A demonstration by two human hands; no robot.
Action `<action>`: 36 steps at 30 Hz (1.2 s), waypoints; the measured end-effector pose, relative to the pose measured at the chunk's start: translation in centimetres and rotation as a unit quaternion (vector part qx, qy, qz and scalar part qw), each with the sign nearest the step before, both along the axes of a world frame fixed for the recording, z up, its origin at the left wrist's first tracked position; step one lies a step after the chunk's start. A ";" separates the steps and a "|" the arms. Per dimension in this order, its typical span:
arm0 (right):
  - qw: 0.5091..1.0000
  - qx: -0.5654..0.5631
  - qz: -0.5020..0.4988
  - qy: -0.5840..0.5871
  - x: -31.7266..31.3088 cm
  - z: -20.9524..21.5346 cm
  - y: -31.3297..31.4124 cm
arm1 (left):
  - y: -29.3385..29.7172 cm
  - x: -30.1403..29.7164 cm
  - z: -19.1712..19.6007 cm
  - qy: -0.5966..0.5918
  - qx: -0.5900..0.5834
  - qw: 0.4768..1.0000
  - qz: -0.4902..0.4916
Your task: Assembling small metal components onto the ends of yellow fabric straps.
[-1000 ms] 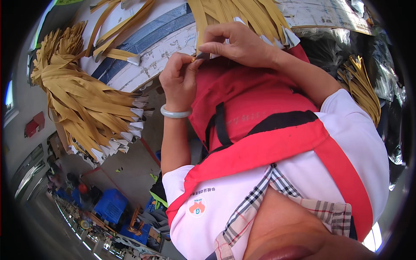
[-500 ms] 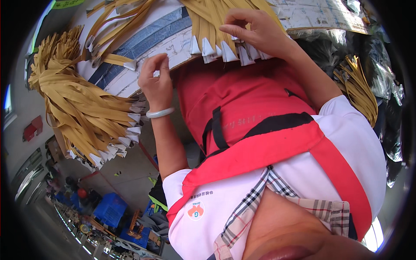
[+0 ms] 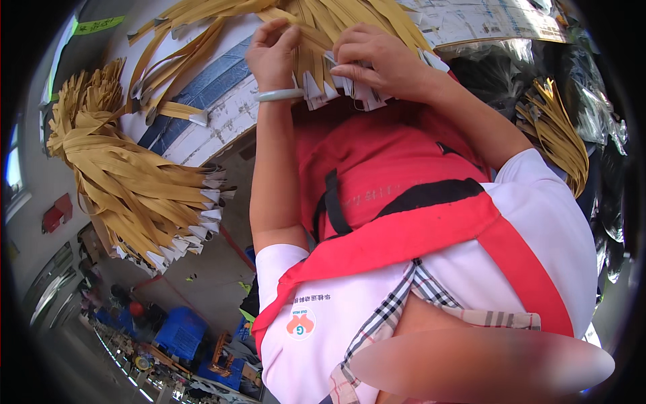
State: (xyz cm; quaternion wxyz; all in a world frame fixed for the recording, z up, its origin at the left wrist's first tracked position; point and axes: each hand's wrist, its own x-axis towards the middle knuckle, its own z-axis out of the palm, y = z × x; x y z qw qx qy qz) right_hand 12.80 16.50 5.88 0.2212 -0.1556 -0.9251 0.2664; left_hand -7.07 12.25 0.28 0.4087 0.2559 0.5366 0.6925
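While my left grip (image 3: 271, 62) curls beside tan strips (image 3: 383, 19) on the tabletop (image 3: 219, 122), my right grip (image 3: 385, 64) sits at their white ends (image 3: 316, 93); cannot tell whether either holds one. Bundle (image 3: 131, 165) gathered at left; finished count unclear.

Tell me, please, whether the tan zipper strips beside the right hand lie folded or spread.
Spread: the tan zipper strips lie extended, white ends fanned near the right hand.

A worn white counter (image 3: 225, 131) crosses the upper part, its surface scuffed. At left, a pale grey wall (image 3: 33, 192) has a red box (image 3: 57, 213) against it, near a bright window (image 3: 13, 168). A red line (image 3: 237, 246) marks the grey floor (image 3: 202, 269); beyond stand a blue crate (image 3: 182, 332) and a row of small, bright lights (image 3: 114, 363).
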 end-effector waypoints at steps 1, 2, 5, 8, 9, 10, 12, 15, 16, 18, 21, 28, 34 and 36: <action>1.000 -0.030 0.001 0.007 0.5 0.4 0.2 | -1.1 -1.5 0.6 -0.096 0.019 0.995 0.001; 0.998 -0.062 0.007 0.015 0.8 0.5 0.1 | -2.6 -2.8 1.2 -0.191 0.035 0.981 0.008; 0.994 -0.101 0.005 0.043 0.7 0.5 0.0 | -6.8 -3.7 2.0 -0.197 0.036 0.979 -0.035; 0.992 -0.119 0.018 0.049 -0.2 1.3 -0.4 | -9.4 -1.0 2.2 -0.208 -0.013 0.974 -0.088; 0.987 -0.153 0.036 0.038 -0.8 1.4 -0.7 | -10.3 -0.4 1.9 -0.195 -0.011 0.976 -0.100; 0.981 -0.186 0.052 0.026 -1.4 1.5 -1.0 | -10.8 0.0 1.7 -0.194 -0.007 0.976 -0.097; 0.983 -0.172 0.067 0.014 -2.6 1.2 -1.7 | -11.2 0.1 1.0 -0.188 -0.003 0.980 -0.066; 0.977 -0.179 0.112 0.026 -3.6 0.6 -2.4 | -11.5 -0.6 0.8 -0.271 0.034 0.959 -0.079; 0.977 -0.177 0.114 0.025 -3.7 0.4 -2.6 | -11.5 -0.6 0.8 -0.271 0.036 0.959 -0.077; 0.980 -0.161 0.102 0.062 -4.0 0.1 -2.9 | -11.6 -0.3 1.1 -0.333 0.062 0.935 -0.102; 0.984 -0.127 0.101 0.077 -4.2 0.6 -3.2 | -11.8 0.3 0.8 -0.370 0.091 0.917 -0.118; 0.955 -0.231 0.142 0.120 -4.4 0.0 -0.9 | -11.2 0.5 3.3 0.262 0.083 0.959 -0.065; 0.870 -0.468 0.148 0.039 -5.1 2.3 1.1 | -10.0 -1.8 5.6 0.133 0.077 0.977 -0.150; 0.881 -0.443 0.164 0.031 -5.6 2.3 1.6 | -9.2 -2.3 5.6 0.104 0.101 0.976 -0.164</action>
